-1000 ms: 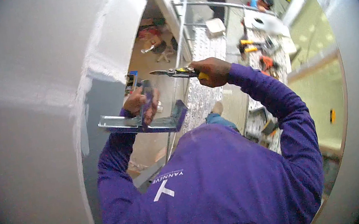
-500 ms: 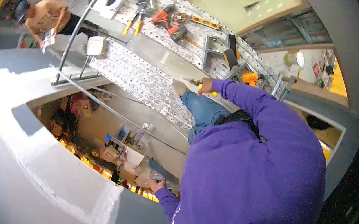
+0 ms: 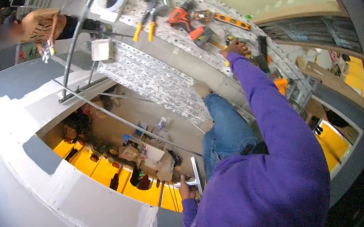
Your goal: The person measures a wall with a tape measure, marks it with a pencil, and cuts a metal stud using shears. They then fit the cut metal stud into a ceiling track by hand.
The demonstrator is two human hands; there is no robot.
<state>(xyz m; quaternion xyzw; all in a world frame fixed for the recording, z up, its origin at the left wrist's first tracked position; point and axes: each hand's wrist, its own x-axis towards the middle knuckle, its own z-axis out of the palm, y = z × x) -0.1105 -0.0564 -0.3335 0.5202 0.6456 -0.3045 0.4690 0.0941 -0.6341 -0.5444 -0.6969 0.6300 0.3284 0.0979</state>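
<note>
My left hand (image 3: pixel 186 189), low in the view beside my purple sweatshirt, is closed on a pale metal piece (image 3: pixel 197 176) with a long upright part. Up on the perforated metal platform, my right hand (image 3: pixel 235 50) has its fingers bent round a yellow-handled tool (image 3: pixel 228 63), mostly hidden by the hand. Just beyond it lie a black block (image 3: pixel 262 47) and an orange level (image 3: pixel 232 22). An orange-and-black drill (image 3: pixel 181 18) and yellow-handled snips (image 3: pixel 151 30) rest farther left on the platform.
A co-worker (image 3: pixel 44 26) stands at the upper left, holding something pale. Metal rails (image 3: pixel 74 54) run beside the platform. Below are boxes (image 3: pixel 130 153) and a yellow surface (image 3: pixel 100 170). Another orange tool (image 3: pixel 281 85) and metal frames (image 3: pixel 303 93) lie near my right sleeve.
My right hand has reached farther up onto the platform, among the tools. A long metal piece now shows in my left hand. The whole view has shifted.
</note>
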